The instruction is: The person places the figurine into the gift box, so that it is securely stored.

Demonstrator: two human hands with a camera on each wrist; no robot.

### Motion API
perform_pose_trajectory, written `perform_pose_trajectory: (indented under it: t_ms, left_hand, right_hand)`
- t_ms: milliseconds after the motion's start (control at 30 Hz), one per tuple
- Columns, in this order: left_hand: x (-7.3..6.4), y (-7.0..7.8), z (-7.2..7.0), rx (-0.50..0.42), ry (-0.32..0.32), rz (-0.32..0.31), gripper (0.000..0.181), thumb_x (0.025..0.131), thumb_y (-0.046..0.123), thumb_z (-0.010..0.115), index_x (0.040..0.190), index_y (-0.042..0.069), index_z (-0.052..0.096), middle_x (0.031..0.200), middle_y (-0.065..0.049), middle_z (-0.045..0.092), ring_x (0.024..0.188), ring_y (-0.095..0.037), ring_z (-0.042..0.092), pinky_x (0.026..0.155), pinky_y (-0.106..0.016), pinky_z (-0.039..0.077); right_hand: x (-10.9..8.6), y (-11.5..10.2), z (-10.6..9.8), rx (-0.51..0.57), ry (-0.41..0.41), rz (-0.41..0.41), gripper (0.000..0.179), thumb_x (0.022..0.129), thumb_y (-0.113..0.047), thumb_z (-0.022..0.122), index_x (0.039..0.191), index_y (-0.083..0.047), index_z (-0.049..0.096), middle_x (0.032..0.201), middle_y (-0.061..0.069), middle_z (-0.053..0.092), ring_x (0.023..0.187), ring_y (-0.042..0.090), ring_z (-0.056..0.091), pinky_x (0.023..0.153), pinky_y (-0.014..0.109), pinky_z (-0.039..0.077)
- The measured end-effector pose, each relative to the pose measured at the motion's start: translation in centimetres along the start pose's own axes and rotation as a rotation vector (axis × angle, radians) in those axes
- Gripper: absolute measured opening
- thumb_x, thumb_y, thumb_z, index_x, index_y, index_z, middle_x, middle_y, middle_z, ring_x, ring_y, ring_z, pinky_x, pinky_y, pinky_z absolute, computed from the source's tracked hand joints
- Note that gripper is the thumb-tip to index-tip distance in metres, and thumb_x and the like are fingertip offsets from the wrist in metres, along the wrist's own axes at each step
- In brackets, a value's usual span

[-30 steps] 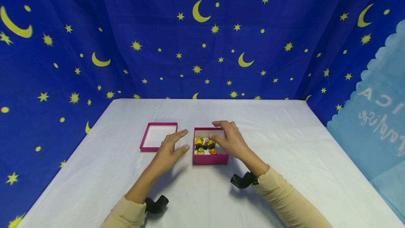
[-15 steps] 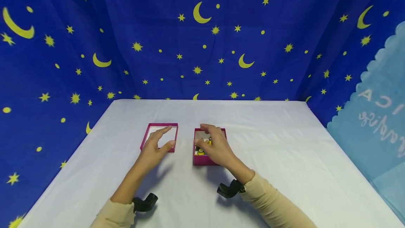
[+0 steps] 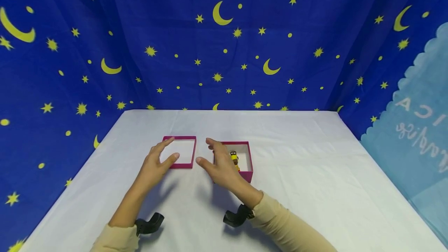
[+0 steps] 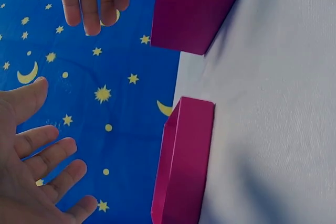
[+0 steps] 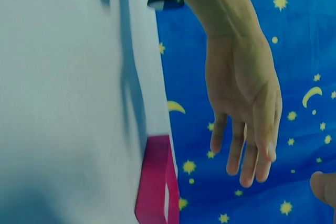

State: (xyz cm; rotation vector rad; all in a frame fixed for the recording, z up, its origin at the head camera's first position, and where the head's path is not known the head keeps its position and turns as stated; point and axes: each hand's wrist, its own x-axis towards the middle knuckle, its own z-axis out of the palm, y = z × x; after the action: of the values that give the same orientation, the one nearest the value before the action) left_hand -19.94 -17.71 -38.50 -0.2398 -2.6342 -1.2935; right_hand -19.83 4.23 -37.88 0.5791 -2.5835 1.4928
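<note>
My left hand hovers over the left side of a shallow pink lid, thumb and fingers spread, holding nothing. The lid lies with its white inside up. My right hand is held above the left part of a pink box, fingers apart, thumb reaching past the box's left side. Inside the box a small yellow minion figure shows beside the hand, which hides the box's left half. In the left wrist view both the box and the lid rest on the table, apart from the hands.
A white cloth covers the table. Behind it hangs a blue curtain with yellow moons and stars. A light blue banner with lettering hangs at the right. Each wrist wears a black camera mount.
Both hands have moved left: the left from beside the lid to over it, the right from the box's right side across to its left part. Lid and box stay put.
</note>
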Motion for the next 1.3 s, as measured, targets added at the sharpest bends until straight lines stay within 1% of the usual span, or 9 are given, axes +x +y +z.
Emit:
perform_pose_trajectory:
  t_ms: [133, 333, 533, 633, 800, 933, 1133, 1300]
  left_hand:
    - [0.0, -0.5, -0.5, 0.006, 0.006, -0.004, 0.059, 0.092, 0.036, 0.060, 0.142, 0.011, 0.042, 0.146, -0.021, 0.040, 0.137, -0.039, 0.031, 0.107, -0.065, 0.025]
    - [0.1, -1.4, -1.2, -0.010, -0.008, -0.047, 0.061, 0.092, 0.036, 0.059, 0.145, 0.012, 0.037, 0.147, -0.021, 0.037, 0.138, -0.042, 0.029, 0.107, -0.066, 0.024]
    - [0.3, -2.5, -1.8, -0.013, -0.024, -0.076, 0.063, 0.093, 0.037, 0.057, 0.146, 0.011, 0.035, 0.147, -0.024, 0.036, 0.137, -0.044, 0.029, 0.108, -0.066, 0.024]
    - [0.4, -2.9, -2.0, -0.013, -0.029, -0.082, 0.063, 0.094, 0.037, 0.057, 0.146, 0.011, 0.034, 0.147, -0.025, 0.035, 0.138, -0.043, 0.028, 0.108, -0.066, 0.023]
    - [0.5, -3.4, -2.2, -0.012, -0.045, -0.092, 0.063, 0.094, 0.035, 0.057, 0.146, 0.008, 0.034, 0.147, -0.027, 0.035, 0.137, -0.044, 0.028, 0.108, -0.065, 0.022]
    - [0.7, -3.9, -2.2, -0.018, -0.066, -0.119, 0.065, 0.093, 0.035, 0.057, 0.146, 0.007, 0.032, 0.147, -0.029, 0.032, 0.138, -0.046, 0.026, 0.108, -0.065, 0.022]
    - [1.1, -4.9, -2.4, 0.008, -0.115, -0.161, 0.070, 0.092, 0.037, 0.058, 0.148, 0.007, 0.029, 0.148, -0.030, 0.028, 0.139, -0.048, 0.022, 0.108, -0.066, 0.021]
    - [1.6, -5.7, -2.7, 0.023, -0.154, -0.190, 0.075, 0.091, 0.039, 0.061, 0.149, 0.007, 0.026, 0.149, -0.031, 0.024, 0.139, -0.050, 0.019, 0.108, -0.067, 0.020]
  right_hand:
    - [0.1, -0.6, 1.3, 0.035, 0.004, 0.006, 0.067, 0.089, -0.032, 0.064, 0.144, -0.007, 0.034, 0.139, 0.014, 0.045, 0.125, 0.028, 0.047, 0.097, 0.046, 0.047]
    - [0.5, -1.1, 2.9, 0.047, 0.011, 0.031, 0.070, 0.089, -0.032, 0.063, 0.144, -0.002, 0.032, 0.140, 0.017, 0.045, 0.126, 0.030, 0.047, 0.097, 0.044, 0.048]
    - [1.0, -0.7, 4.7, 0.113, 0.011, 0.108, 0.070, 0.088, -0.028, 0.064, 0.142, 0.003, 0.033, 0.137, 0.022, 0.046, 0.124, 0.033, 0.047, 0.098, 0.045, 0.046]
    - [1.1, -0.3, 5.5, 0.128, 0.025, 0.116, 0.069, 0.087, -0.026, 0.065, 0.140, 0.006, 0.035, 0.136, 0.024, 0.046, 0.123, 0.034, 0.047, 0.099, 0.046, 0.044]
    - [1.5, 0.0, 6.4, 0.071, 0.064, 0.111, 0.069, 0.086, -0.025, 0.066, 0.138, 0.009, 0.037, 0.134, 0.026, 0.047, 0.121, 0.036, 0.047, 0.101, 0.048, 0.041]
    - [1.9, 0.3, 7.1, 0.015, 0.072, 0.119, 0.072, 0.084, -0.026, 0.066, 0.137, 0.012, 0.036, 0.133, 0.029, 0.047, 0.121, 0.040, 0.043, 0.103, 0.051, 0.037]
    - [2.5, 0.7, 8.0, -0.030, 0.087, 0.180, 0.075, 0.082, -0.028, 0.069, 0.137, 0.011, 0.036, 0.131, 0.029, 0.048, 0.119, 0.039, 0.043, 0.103, 0.050, 0.037]
    - [2.9, 1.0, 8.5, -0.040, 0.106, 0.219, 0.074, 0.081, -0.027, 0.069, 0.137, 0.010, 0.037, 0.130, 0.027, 0.049, 0.116, 0.037, 0.044, 0.102, 0.049, 0.037]
